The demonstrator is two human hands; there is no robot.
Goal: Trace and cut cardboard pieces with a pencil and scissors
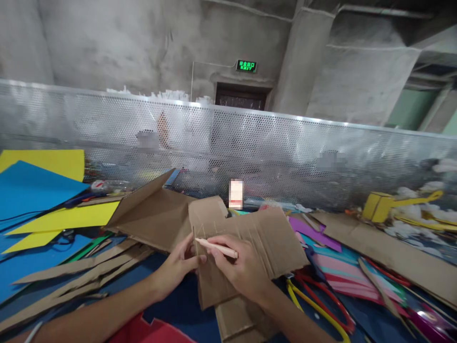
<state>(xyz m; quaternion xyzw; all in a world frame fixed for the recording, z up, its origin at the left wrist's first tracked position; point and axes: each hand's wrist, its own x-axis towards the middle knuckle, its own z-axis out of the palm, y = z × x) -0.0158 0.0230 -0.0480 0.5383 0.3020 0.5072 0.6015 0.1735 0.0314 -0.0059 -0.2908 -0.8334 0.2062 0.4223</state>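
Observation:
In the middle of the head view is a creased piece of brown cardboard (250, 228), tilted up toward me. My left hand (182, 259) grips its left edge, thumb on the near face and the other fingers partly hidden at the edge. A pale pink pen (224, 248) is pinched in my right hand (243, 267), which rests on the cardboard. The pen's tip points left, close to the cardboard's left edge and my left fingers. Below my right wrist lies another cardboard piece (235, 319), partly covered by my forearm.
Folded cardboard (153, 214) and cut cardboard strips (82, 276) lie left, near yellow (71, 216) and blue sheets (32, 190). Red-handled scissors (332, 300) and pink paper strips (346, 271) lie right, with a yellow box shape (376, 207) beyond. A perforated metal panel (257, 152) stands behind.

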